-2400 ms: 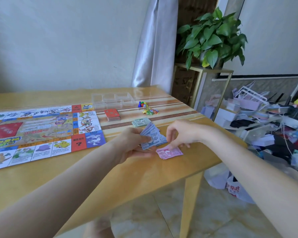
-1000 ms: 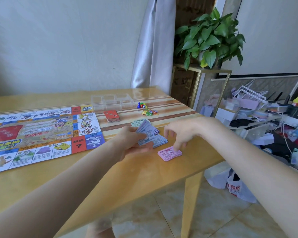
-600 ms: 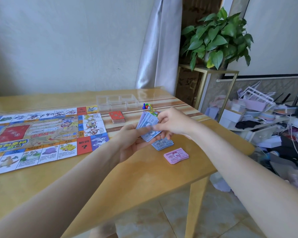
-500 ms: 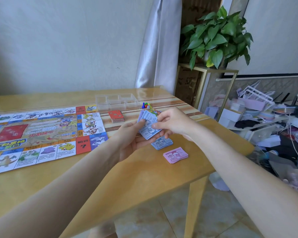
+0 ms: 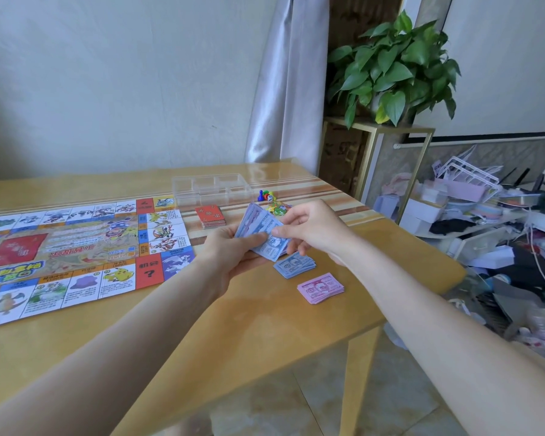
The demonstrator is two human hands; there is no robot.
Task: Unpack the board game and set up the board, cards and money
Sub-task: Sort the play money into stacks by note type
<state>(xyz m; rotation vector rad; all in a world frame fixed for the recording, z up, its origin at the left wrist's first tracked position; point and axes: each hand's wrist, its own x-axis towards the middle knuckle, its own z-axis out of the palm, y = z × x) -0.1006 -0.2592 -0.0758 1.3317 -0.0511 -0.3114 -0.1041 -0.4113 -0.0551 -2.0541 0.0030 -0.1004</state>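
Both hands, left hand [image 5: 230, 251] and right hand [image 5: 312, 228], grip thin rectangular blue paper notes [image 5: 263, 236] (fanned, long axis tilted up-left) just right of the glossy board [image 5: 76, 247].

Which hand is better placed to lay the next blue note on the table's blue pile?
Right. The right hand already pinches a note from the fanned blue notes gripped by the left hand, and the blue pile lies just beneath it.

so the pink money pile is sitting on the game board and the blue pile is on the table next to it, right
Not quite. The head view shows the pink money pile lying on the bare wooden table, well off the game board. The blue pile is on the table beside it, as you say.
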